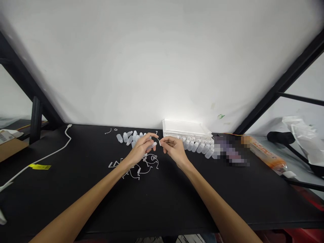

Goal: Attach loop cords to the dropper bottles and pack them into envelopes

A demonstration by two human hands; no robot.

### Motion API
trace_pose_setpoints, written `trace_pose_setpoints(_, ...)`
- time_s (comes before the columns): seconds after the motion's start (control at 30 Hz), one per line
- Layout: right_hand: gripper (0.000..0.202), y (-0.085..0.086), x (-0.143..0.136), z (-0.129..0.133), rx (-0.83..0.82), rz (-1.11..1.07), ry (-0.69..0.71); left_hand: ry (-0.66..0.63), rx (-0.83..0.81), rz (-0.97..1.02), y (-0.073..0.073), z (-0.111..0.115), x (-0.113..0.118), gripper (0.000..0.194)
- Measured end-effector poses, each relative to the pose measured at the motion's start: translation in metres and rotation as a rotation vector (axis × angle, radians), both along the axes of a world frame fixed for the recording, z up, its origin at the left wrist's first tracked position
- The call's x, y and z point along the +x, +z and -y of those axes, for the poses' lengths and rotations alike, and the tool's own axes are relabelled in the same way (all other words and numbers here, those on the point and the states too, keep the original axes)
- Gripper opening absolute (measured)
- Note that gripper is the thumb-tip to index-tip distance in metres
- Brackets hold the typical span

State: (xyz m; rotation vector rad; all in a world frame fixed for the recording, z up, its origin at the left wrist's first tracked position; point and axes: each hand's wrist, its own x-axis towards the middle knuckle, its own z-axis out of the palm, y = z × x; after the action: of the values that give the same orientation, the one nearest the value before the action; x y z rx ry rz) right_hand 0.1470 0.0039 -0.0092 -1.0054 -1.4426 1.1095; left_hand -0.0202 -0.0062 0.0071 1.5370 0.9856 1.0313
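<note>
Small translucent white bottle point(152, 146), in left hand point(141, 147), tilted nearly sideways, one end toward right hand point(175, 148), partly hidden by fingers. Thin white strip point(160, 143), bent, pinched at right fingertips, just beside bottle; contact between them unclear.

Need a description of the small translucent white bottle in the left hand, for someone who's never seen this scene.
Start at the black tabletop below the white wall, then find the left hand near mid-view. It holds the small translucent white bottle. Similar bottles cluster behind and line up farther right; this one alone is in a hand.
</note>
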Motion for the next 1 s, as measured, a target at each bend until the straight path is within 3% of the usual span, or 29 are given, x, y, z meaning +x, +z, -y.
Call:
trace_pose_setpoints(0.43,0.017,-0.006,-0.008,0.008,0.178,0.147,0.024,0.045,-0.021,-0.017,-0.005,0.0,0.002,0.039)
trace_pose_setpoints(0.73,0.024,0.002,-0.006,0.008,-0.107,-0.072,0.211,0.018,0.077,-0.017,-0.007,0.001,-0.003,0.039)
trace_pose_setpoints(1.0,0.024,-0.008,0.001,0.002,0.194,0.192,0.056,0.004,0.319,-0.245,-0.013,-0.003,-0.006,0.04)
